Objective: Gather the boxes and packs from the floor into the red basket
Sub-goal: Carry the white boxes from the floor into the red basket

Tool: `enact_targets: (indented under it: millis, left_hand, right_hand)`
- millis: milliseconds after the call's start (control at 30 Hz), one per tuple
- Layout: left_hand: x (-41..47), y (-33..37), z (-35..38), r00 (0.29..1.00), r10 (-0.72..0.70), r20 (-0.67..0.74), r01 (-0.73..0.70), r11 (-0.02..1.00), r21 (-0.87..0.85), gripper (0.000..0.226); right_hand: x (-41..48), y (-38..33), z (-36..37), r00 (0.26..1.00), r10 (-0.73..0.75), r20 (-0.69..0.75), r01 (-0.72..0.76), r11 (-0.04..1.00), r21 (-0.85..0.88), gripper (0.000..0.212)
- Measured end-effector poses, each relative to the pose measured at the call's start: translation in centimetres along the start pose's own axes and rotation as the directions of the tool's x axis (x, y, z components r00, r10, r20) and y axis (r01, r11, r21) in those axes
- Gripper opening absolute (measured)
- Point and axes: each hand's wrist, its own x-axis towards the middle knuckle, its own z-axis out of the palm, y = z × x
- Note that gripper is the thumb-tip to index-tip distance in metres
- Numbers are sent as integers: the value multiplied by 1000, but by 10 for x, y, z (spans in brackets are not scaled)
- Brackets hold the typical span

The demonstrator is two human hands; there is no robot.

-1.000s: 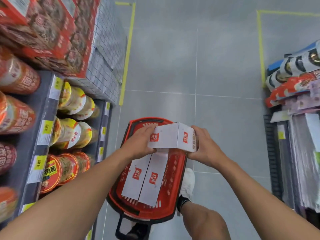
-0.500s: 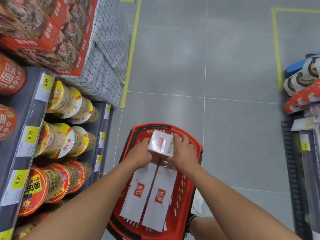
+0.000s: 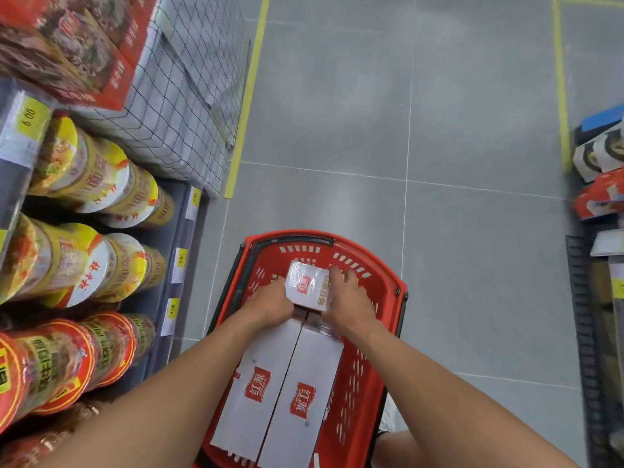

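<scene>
Within the basket [image 3: 381, 265], at its far end, I observe the left hand [image 3: 270, 304] and right hand [image 3: 351, 298] clasping opposite sides of a white, red-logoed, glossy box [image 3: 307, 288]. Two long boxes [image 3: 260, 386] lie flat, side by side, nearer me.

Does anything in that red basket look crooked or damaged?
Nothing looks damaged. Two flat boxes lie side by side in the basket; a third box stands on end beyond them, held between left hand and right hand.
</scene>
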Motion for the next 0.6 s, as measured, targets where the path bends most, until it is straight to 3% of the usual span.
enact_targets:
  millis: [200, 367, 600]
  left_hand:
    - [18, -16, 10, 999, -36, 21, 37, 997, -71, 21]
    - [0, -4, 5, 1000, -16, -4, 16, 998, -53, 38]
    - [-76, 35, -36, 995, 72, -68, -70, 997, 37, 36]
  right_hand:
    - [14, 8, 17, 996, -52, 72, 53, 999, -6, 106]
    - [5, 8, 5, 993, -15, 116, 14, 1000, 7, 104]
    - [-61, -22, -45, 996, -31, 87, 30, 999, 17, 97]
